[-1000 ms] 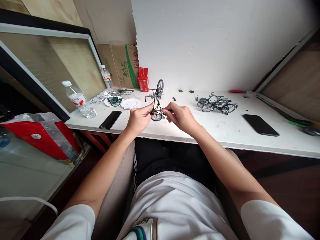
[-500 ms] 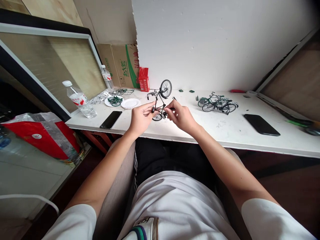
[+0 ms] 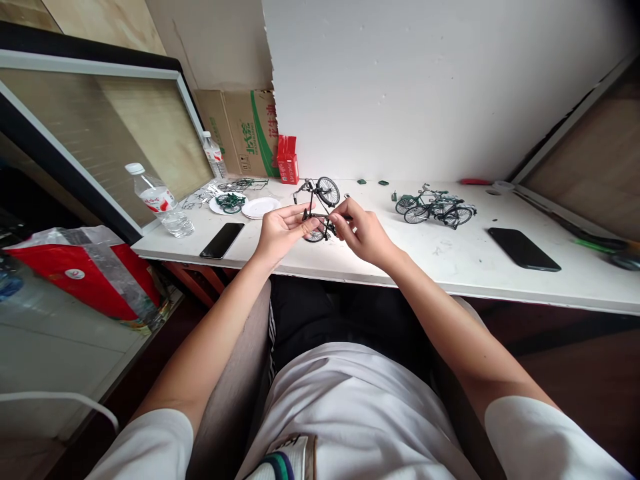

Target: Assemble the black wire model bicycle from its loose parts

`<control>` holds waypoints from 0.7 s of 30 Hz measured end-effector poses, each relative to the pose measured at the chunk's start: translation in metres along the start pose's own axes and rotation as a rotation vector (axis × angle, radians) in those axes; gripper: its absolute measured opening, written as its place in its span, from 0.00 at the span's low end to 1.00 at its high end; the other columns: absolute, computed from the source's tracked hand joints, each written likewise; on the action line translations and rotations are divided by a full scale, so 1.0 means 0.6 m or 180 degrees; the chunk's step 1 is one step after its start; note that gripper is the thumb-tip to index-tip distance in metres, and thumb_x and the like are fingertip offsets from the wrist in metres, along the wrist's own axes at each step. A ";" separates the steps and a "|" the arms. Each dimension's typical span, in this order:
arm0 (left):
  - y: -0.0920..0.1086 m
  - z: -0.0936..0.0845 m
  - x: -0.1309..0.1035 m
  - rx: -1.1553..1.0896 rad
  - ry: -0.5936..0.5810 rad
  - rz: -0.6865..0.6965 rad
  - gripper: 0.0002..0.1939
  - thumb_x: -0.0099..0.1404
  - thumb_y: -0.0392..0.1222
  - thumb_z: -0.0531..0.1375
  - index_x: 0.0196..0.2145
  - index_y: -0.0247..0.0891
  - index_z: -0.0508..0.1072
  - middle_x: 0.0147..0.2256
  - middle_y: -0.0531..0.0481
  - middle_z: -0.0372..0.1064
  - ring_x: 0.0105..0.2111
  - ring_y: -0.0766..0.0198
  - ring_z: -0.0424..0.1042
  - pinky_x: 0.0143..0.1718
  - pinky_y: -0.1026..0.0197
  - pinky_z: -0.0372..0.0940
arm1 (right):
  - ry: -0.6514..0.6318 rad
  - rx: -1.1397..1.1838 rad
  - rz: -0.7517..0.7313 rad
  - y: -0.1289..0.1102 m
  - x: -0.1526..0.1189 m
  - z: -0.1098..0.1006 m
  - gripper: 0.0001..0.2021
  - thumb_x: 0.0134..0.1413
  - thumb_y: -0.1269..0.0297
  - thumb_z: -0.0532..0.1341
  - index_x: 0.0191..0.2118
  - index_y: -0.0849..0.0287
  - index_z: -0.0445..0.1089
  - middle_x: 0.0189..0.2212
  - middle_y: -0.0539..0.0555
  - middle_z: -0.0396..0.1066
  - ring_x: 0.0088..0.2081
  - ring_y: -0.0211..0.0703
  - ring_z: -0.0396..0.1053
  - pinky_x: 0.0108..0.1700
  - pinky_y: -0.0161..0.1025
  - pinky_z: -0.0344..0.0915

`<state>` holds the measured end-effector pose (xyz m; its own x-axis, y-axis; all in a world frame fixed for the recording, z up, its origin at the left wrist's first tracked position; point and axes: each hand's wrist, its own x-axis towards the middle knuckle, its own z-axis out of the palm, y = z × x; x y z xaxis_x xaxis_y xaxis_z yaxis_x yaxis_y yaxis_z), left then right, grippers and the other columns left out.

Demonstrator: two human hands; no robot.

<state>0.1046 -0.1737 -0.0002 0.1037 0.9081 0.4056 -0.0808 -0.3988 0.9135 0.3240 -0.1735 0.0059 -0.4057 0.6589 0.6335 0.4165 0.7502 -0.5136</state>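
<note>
Between my hands, over the front of the white table, is a small black model bicycle [image 3: 328, 191], tilted with one wheel up and away from me and the other low and near me. My left hand [image 3: 283, 230] pinches its frame from the left, thumb and fingers closed near the saddle. From the right, my right hand [image 3: 364, 232] is closed, its fingertips at the middle of the bicycle. A thin dark tool tip shows just above that hand; most of it is hidden by the fingers.
Finished-looking model bicycles [image 3: 437, 207] stand to the right, beside a black phone [image 3: 523, 249]. Leftward are another phone [image 3: 223, 240], a white plate [image 3: 261, 207], green bicycle parts [image 3: 231, 202] and a water bottle [image 3: 160, 201]. A red box [image 3: 288, 160] stands at the back.
The model bicycle has tipped, its raised wheel coming lower and slightly left. My left thumb has shifted on the frame; my right hand has barely moved.
</note>
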 end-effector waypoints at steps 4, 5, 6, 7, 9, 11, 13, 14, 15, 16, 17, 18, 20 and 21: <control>0.004 -0.001 0.000 -0.0113 -0.0018 -0.0172 0.32 0.54 0.53 0.79 0.52 0.33 0.82 0.40 0.39 0.85 0.39 0.51 0.85 0.27 0.62 0.68 | -0.0023 0.0116 0.0034 -0.003 0.001 -0.002 0.20 0.75 0.40 0.52 0.44 0.53 0.65 0.31 0.52 0.74 0.30 0.44 0.71 0.35 0.41 0.68; 0.004 -0.001 0.000 -0.0093 0.0004 -0.0188 0.32 0.54 0.52 0.79 0.52 0.33 0.82 0.39 0.39 0.84 0.38 0.52 0.84 0.27 0.63 0.66 | -0.0029 0.0126 0.0039 -0.003 0.002 -0.002 0.21 0.75 0.39 0.53 0.44 0.53 0.66 0.31 0.52 0.74 0.30 0.44 0.71 0.35 0.41 0.68; 0.004 -0.001 0.000 -0.0062 0.0018 -0.0195 0.31 0.54 0.52 0.79 0.51 0.33 0.82 0.38 0.40 0.84 0.37 0.53 0.84 0.26 0.63 0.65 | -0.0028 0.0129 0.0034 -0.002 0.002 -0.003 0.21 0.74 0.39 0.53 0.44 0.53 0.66 0.31 0.52 0.74 0.30 0.44 0.71 0.35 0.41 0.68; 0.004 -0.001 0.000 -0.0028 0.0026 -0.0194 0.31 0.54 0.52 0.79 0.51 0.33 0.82 0.38 0.40 0.84 0.36 0.54 0.84 0.26 0.63 0.64 | -0.0018 0.0123 0.0020 -0.002 0.003 -0.003 0.21 0.74 0.39 0.53 0.44 0.53 0.67 0.32 0.52 0.75 0.30 0.43 0.71 0.35 0.41 0.69; 0.003 -0.001 0.001 0.0020 0.0026 -0.0179 0.31 0.55 0.52 0.78 0.52 0.33 0.82 0.38 0.41 0.84 0.35 0.56 0.83 0.26 0.63 0.63 | 0.0019 0.0083 -0.0020 0.000 0.003 -0.003 0.21 0.74 0.39 0.54 0.44 0.54 0.68 0.34 0.53 0.76 0.30 0.43 0.72 0.36 0.41 0.69; 0.002 -0.002 0.001 0.0047 0.0045 -0.0159 0.31 0.55 0.52 0.78 0.52 0.33 0.82 0.38 0.41 0.84 0.35 0.56 0.83 0.26 0.63 0.63 | 0.0062 0.0025 -0.0051 0.001 0.004 -0.004 0.22 0.74 0.39 0.54 0.44 0.54 0.69 0.35 0.54 0.77 0.31 0.43 0.72 0.36 0.42 0.69; 0.001 -0.002 0.001 0.0065 0.0083 -0.0164 0.31 0.55 0.52 0.78 0.52 0.34 0.82 0.39 0.41 0.84 0.36 0.55 0.83 0.27 0.62 0.64 | 0.0121 -0.0032 -0.0065 0.002 0.005 -0.006 0.22 0.74 0.39 0.54 0.44 0.54 0.70 0.36 0.54 0.77 0.32 0.43 0.72 0.36 0.41 0.69; 0.001 -0.002 0.001 0.0069 0.0102 -0.0178 0.32 0.55 0.52 0.78 0.53 0.33 0.81 0.39 0.41 0.84 0.36 0.55 0.83 0.28 0.62 0.65 | 0.0158 -0.0057 -0.0068 0.002 0.006 -0.007 0.22 0.74 0.39 0.54 0.44 0.54 0.70 0.36 0.54 0.77 0.32 0.43 0.72 0.36 0.41 0.69; 0.001 -0.002 0.001 0.0069 0.0117 -0.0201 0.32 0.55 0.53 0.78 0.53 0.33 0.81 0.39 0.40 0.84 0.37 0.54 0.83 0.28 0.61 0.66 | 0.0201 -0.0076 -0.0070 0.002 0.006 -0.008 0.22 0.74 0.40 0.54 0.44 0.54 0.70 0.37 0.55 0.77 0.33 0.44 0.73 0.36 0.41 0.69; 0.001 -0.002 0.001 0.0066 0.0124 -0.0228 0.33 0.54 0.53 0.78 0.53 0.33 0.81 0.40 0.40 0.84 0.37 0.54 0.83 0.28 0.61 0.66 | 0.0247 -0.0090 -0.0075 0.002 0.007 -0.009 0.22 0.74 0.40 0.54 0.44 0.54 0.70 0.37 0.55 0.77 0.34 0.44 0.73 0.36 0.41 0.69; 0.002 -0.002 0.000 0.0060 0.0128 -0.0256 0.33 0.54 0.53 0.78 0.53 0.33 0.81 0.40 0.39 0.84 0.37 0.54 0.83 0.28 0.62 0.65 | 0.0288 -0.0097 -0.0080 0.002 0.007 -0.009 0.22 0.74 0.40 0.54 0.44 0.54 0.71 0.38 0.56 0.77 0.35 0.44 0.73 0.36 0.41 0.69; 0.002 -0.001 0.000 0.0052 0.0128 -0.0285 0.33 0.54 0.53 0.79 0.53 0.33 0.81 0.40 0.39 0.84 0.37 0.54 0.83 0.28 0.62 0.65 | 0.0320 -0.0099 -0.0084 0.002 0.007 -0.010 0.22 0.74 0.40 0.54 0.45 0.54 0.71 0.39 0.56 0.78 0.36 0.45 0.73 0.36 0.41 0.69; 0.003 -0.001 0.000 0.0036 0.0125 -0.0323 0.33 0.53 0.52 0.79 0.52 0.32 0.81 0.40 0.39 0.84 0.37 0.54 0.83 0.27 0.62 0.64 | 0.0347 -0.0090 -0.0092 0.002 0.007 -0.010 0.22 0.74 0.40 0.55 0.45 0.54 0.72 0.41 0.57 0.78 0.37 0.46 0.74 0.37 0.41 0.70; 0.003 0.000 0.000 0.0028 0.0126 -0.0330 0.33 0.53 0.52 0.79 0.52 0.32 0.81 0.40 0.39 0.84 0.36 0.55 0.83 0.26 0.62 0.63 | 0.0349 -0.0081 -0.0093 0.002 0.007 -0.010 0.22 0.74 0.40 0.55 0.45 0.54 0.72 0.41 0.57 0.78 0.38 0.46 0.74 0.37 0.42 0.70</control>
<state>0.1044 -0.1742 0.0015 0.0719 0.9488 0.3075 -0.0630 -0.3034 0.9508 0.3273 -0.1701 0.0116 -0.3272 0.6256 0.7082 0.4268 0.7665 -0.4799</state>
